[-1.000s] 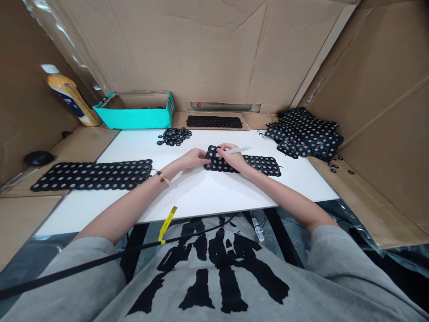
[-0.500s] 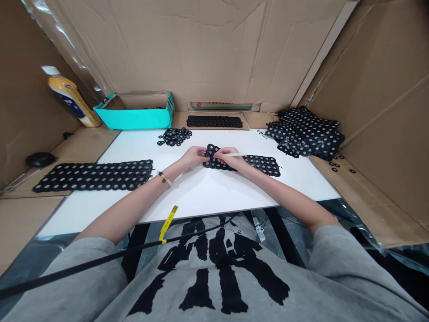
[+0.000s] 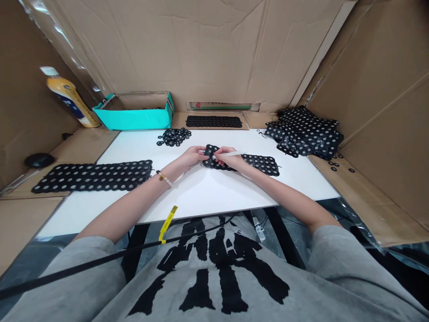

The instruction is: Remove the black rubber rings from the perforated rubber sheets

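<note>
A black crocheted-looking panel (image 3: 262, 163) made of linked rings with light centres lies on the white table in front of me. My left hand (image 3: 193, 155) pinches its left edge between thumb and fingers. In my right hand (image 3: 229, 156) is a slim white pen-like tool (image 3: 235, 154), held like a pen. Its tip points left over the panel, near my left fingertips. My right hand covers the middle of the panel, and the exact contact of the tip is too small to make out.
Loose black rings (image 3: 174, 137) lie in a pile beyond my left hand. A similar panel (image 3: 94, 175) is at left, another (image 3: 214, 121) at the back. Stacked panels (image 3: 303, 132) lie at right. A turquoise box (image 3: 134, 119) and a bottle (image 3: 70, 97) stand back left.
The tool's tip now reaches a little further left over the panel. Both hands stay at nearly the same place, and the view has shifted very slightly.
</note>
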Demonstrator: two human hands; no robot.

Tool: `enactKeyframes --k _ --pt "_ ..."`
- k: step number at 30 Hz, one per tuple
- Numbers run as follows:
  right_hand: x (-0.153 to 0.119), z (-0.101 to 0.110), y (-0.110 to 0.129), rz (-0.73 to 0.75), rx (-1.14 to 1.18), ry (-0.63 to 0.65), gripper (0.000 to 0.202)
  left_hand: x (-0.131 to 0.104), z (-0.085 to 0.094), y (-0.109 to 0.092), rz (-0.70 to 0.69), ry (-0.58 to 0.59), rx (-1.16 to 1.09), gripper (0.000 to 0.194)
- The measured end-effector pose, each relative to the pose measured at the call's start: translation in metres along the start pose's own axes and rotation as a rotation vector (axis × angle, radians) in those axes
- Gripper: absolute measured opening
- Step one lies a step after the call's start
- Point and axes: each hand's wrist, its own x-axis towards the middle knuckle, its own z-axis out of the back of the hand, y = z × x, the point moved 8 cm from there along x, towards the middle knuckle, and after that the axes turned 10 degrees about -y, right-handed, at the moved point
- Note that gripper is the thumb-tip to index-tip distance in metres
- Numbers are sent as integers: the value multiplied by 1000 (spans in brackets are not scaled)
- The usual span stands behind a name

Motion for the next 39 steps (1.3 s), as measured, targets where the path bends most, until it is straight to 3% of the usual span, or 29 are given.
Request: enactKeyframes --k 20,26,31,34,39 --pt "-8 1 16 231 -298 -81 10 7 6 3 -17 48 100 61" --pt "1 0 2 63 -55 -49 6 2 3 -5 -43 51 138 61" --pt "4 -1 -1 -12 71 -42 6 5 14 -10 -139 -41 359 40" --pt "3 -1 1 10 78 -28 7 4 13 -12 -171 27 484 37" --pt "1 -1 1 14 20 2 5 -4 4 -13 -160 154 509 50"
